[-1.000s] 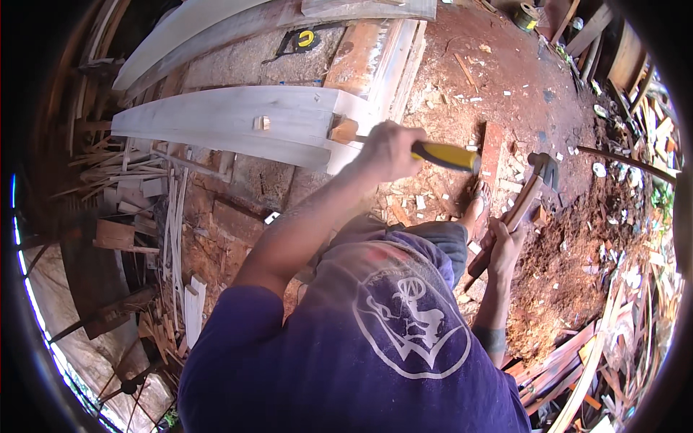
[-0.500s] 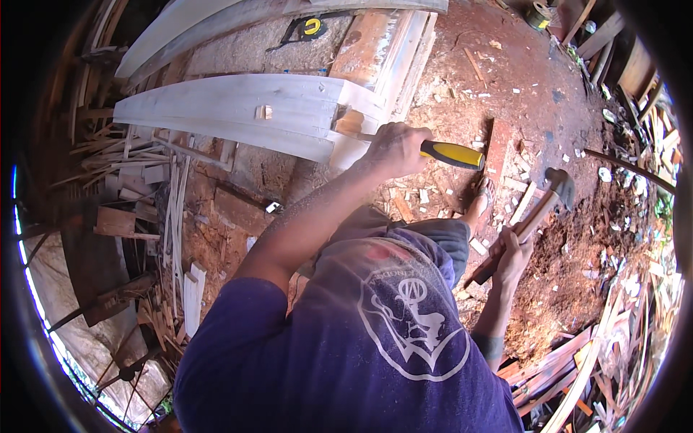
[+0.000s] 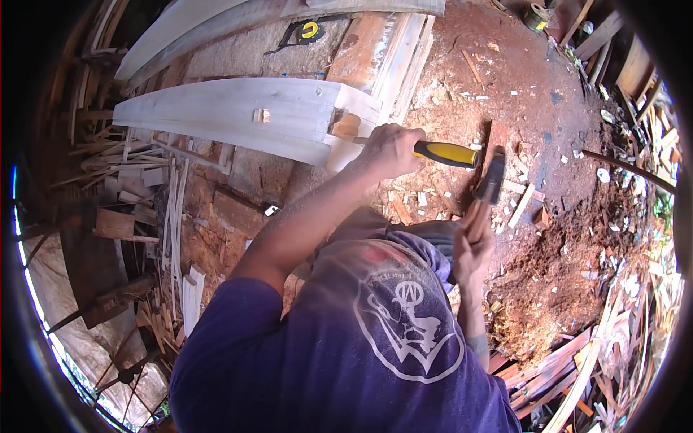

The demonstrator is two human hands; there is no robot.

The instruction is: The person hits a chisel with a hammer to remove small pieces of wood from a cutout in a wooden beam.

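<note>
My left hand [image 3: 392, 150] is closed round a chisel with a yellow and black handle [image 3: 453, 153], its blade at the notched end of a pale timber beam [image 3: 224, 114], where a brown wood piece [image 3: 346, 124] shows. My right hand [image 3: 473, 245] grips a hammer with a wooden handle and a dark head [image 3: 491, 177]; the head is just right of the chisel handle's end. A small wood block [image 3: 262, 115] shows on the beam's face.
Other pale curved boards [image 3: 188, 32] lie behind the beam near a yellow and black tape measure [image 3: 310, 31]. Offcuts pile at the left [image 3: 115, 220] and lower right [image 3: 592, 353]. Chips and sawdust [image 3: 548, 289] cover the ground, and a dark rod [image 3: 628, 164] juts in from the right.
The hammer and my right hand have swung left and forward, bringing the head close to the chisel's handle. My left hand and the chisel stay at the beam's end, shifting only slightly.
</note>
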